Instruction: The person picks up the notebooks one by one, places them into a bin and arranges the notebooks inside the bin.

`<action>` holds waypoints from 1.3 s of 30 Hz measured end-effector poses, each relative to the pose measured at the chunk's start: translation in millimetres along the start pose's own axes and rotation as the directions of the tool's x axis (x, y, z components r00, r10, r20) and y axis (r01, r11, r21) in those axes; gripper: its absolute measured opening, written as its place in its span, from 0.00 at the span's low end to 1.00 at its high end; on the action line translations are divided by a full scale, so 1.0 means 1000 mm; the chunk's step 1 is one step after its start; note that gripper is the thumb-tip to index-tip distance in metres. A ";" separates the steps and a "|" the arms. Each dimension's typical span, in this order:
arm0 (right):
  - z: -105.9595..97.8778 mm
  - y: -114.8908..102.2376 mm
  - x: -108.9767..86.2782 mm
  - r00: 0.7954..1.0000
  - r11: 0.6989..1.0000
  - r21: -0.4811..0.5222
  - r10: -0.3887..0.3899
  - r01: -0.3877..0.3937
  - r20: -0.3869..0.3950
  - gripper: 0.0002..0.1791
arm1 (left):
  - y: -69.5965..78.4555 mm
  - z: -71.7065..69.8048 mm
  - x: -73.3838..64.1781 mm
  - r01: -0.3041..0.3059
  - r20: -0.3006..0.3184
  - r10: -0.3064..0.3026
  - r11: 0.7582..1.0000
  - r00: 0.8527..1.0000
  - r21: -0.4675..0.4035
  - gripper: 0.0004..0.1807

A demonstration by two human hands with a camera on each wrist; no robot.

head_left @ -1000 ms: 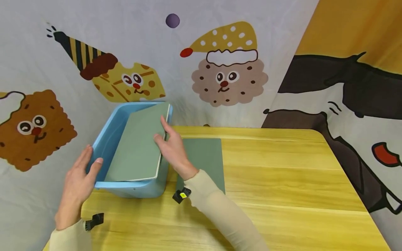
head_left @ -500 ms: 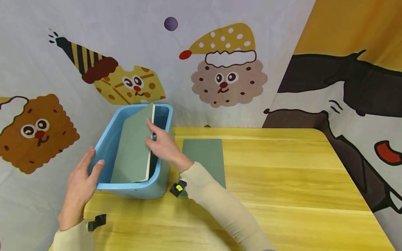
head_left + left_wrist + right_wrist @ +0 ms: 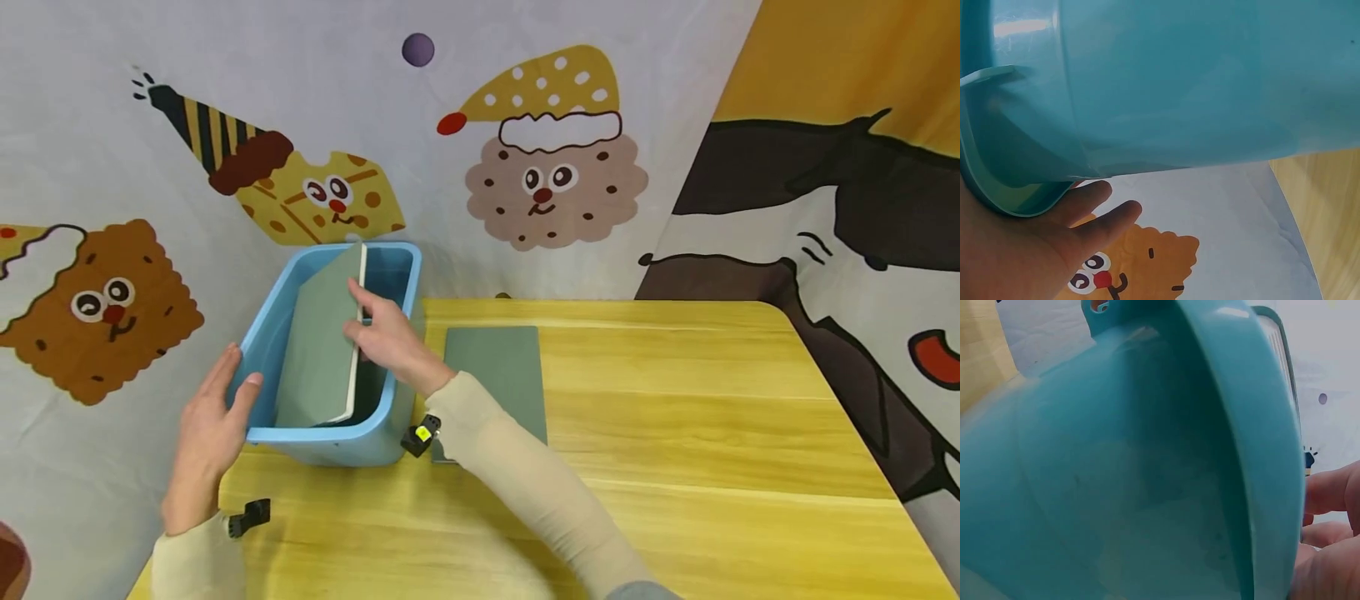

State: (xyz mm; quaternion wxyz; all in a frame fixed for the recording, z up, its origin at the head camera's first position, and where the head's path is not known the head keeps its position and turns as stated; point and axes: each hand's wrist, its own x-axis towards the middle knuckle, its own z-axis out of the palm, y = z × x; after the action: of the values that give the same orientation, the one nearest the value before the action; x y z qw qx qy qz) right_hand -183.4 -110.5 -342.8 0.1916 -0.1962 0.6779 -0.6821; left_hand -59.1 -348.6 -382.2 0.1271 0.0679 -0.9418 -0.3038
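Observation:
A light-blue plastic bin stands at the table's left side, against the patterned cloth. My left hand holds its left rim, thumb at the inner side and fingers outside; the left wrist view shows the fingers beside the outer wall. Inside the bin a grey-green notebook with white page edges leans, its far corner reaching the rim. My right hand pinches the notebook's right edge, thumb and index finger on the cover. In the right wrist view, the bin's wall hides most of that grip.
Just right of the bin, a second grey-green notebook lies flat, partly covered by the right sleeve. The yellow wooden table extends right. A cloth with cartoon figures hangs behind the table.
The right hand has moved left and tipped the notebook further into the bin, exposing a gap at the bin's right side. The left hand stays on the rim.

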 end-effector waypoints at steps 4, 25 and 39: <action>0.000 -0.001 0.003 1.000 1.000 -0.021 0.023 -0.023 -0.001 0.38 | 0.000 0.001 0.001 -0.011 -0.009 0.011 1.000 1.000 -0.022 0.35; -0.017 -0.003 -0.015 0.991 0.984 -0.145 -0.111 0.099 -0.075 0.37 | 0.004 0.000 0.002 0.036 0.056 -0.035 0.999 0.998 -0.002 0.37; -0.058 0.034 -0.061 0.953 0.879 -0.398 -0.301 0.261 -0.039 0.40 | 0.004 -0.002 0.001 0.028 0.082 -0.030 0.999 0.996 0.022 0.38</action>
State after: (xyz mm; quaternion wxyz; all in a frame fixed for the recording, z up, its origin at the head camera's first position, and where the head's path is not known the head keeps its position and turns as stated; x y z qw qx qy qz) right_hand -162.6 -29.3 -377.3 0.0137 -0.2922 0.7725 -0.5636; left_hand -59.5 -346.6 -378.5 0.0833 0.0703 -0.9482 -0.2984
